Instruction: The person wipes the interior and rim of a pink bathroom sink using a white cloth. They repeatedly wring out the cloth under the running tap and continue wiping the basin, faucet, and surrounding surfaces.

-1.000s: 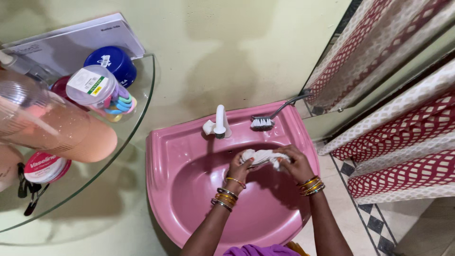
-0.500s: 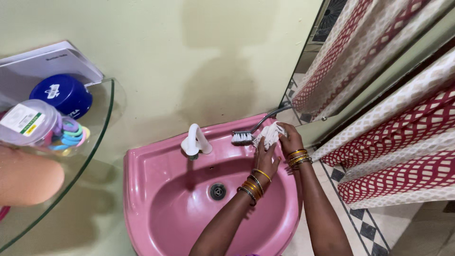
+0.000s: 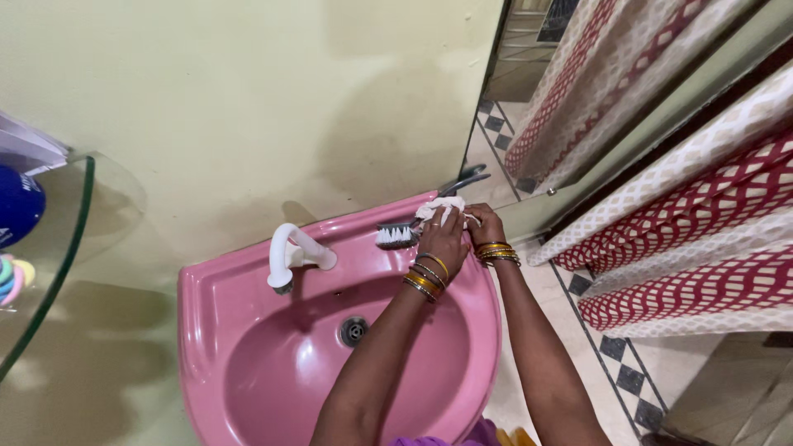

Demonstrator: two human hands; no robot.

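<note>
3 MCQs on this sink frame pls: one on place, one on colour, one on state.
1. Where are both hands?
A. over the drain
B. at the sink's back right corner
C. on the glass shelf

2. What colour is the sink?
A. white
B. blue
C. pink

3. What state is the tap in?
A. no water seen running
B. full stream running
C. removed from the sink

Key: 1 B, the left hand and right hand press a white cloth on the rim beside the brush. 2 C, the sink is pink all over. 3 A, no stream shows under the white tap and the drain is in plain view.
</note>
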